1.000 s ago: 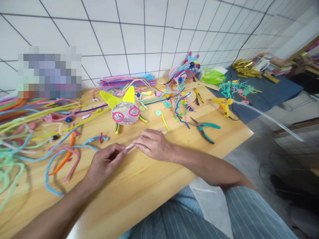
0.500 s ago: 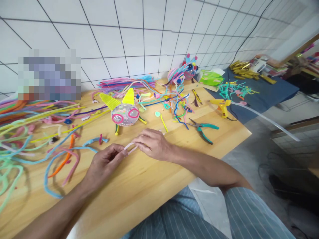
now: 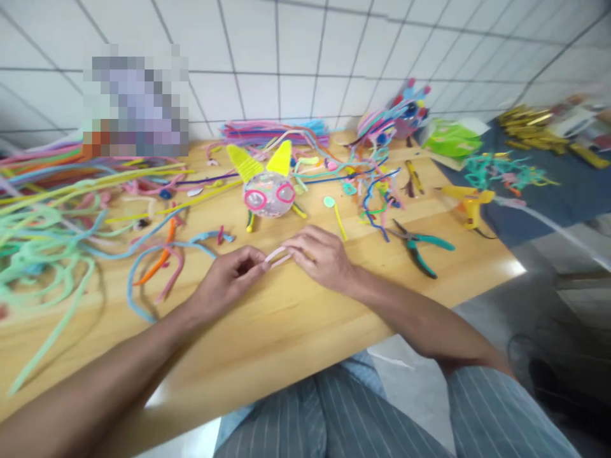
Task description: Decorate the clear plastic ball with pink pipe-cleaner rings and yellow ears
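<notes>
Between my two hands is a pale pink pipe cleaner (image 3: 277, 256), bent into a narrow loop. My left hand (image 3: 233, 273) pinches one end of it, thumb against forefinger. The other end sits in the fingers of my right hand (image 3: 321, 256), which are closed on it. Just beyond my hands stands a clear round figure (image 3: 268, 194) with yellow pipe-cleaner ears, pink ringed eyes and small dark-and-yellow legs. A yellow pipe-cleaner piece (image 3: 339, 221) and a mint-green disc (image 3: 329, 201) lie right of the figure.
Teal-handled pliers (image 3: 420, 248) and a yellow glue gun (image 3: 470, 205) lie to the right, beside a utility knife (image 3: 414, 177). Loose pipe cleaners (image 3: 52, 254) tangle across the left. A bundle of pipe cleaners (image 3: 274, 132) and another decorated figure (image 3: 405, 117) stand along the tiled wall.
The camera view has swung, so the table and its things appear shifted to the right and slightly up. Both hands still hold the pipe cleaner, whose loop looks much the same.
</notes>
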Available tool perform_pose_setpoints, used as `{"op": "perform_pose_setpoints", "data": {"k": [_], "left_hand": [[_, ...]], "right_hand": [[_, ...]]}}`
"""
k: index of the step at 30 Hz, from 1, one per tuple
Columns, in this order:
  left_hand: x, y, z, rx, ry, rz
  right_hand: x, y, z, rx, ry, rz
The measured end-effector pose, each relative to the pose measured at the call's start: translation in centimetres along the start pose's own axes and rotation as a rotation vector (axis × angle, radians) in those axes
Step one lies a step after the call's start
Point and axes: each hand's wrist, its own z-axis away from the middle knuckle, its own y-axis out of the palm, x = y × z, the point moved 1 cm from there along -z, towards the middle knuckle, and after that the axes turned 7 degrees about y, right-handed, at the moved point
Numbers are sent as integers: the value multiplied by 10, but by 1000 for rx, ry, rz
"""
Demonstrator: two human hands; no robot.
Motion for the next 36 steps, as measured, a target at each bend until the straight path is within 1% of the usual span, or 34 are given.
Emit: {"op": "perform_pose_setpoints", "data": {"k": [3, 6, 12, 16, 20, 24, 28, 36], "left_hand": [[-4, 1, -3, 10, -17, 72], [-3, 0, -5, 22, -23, 109], [1, -2, -6, 54, 63, 144], [3, 0, -6, 63, 77, 127], [2, 3, -7, 62, 70, 148], [0, 4, -8, 24, 58, 141], [1, 4, -9, 6, 59, 152], [3, 7, -12, 32, 127, 207]], "right_hand": [[-1, -2, -2, -36, -4, -17], [-1, -3, -3, -54, -16, -34], [0, -2, -2, -16, 16, -62], [0, -1, -2, -6, 33, -67], [0, -1, -2, -38, 2, -43], [-1, -1, -1, -37, 33, -21], [-1, 0, 0, -32, 29, -10], [-4, 5, 2, -45, 32, 13]]}}
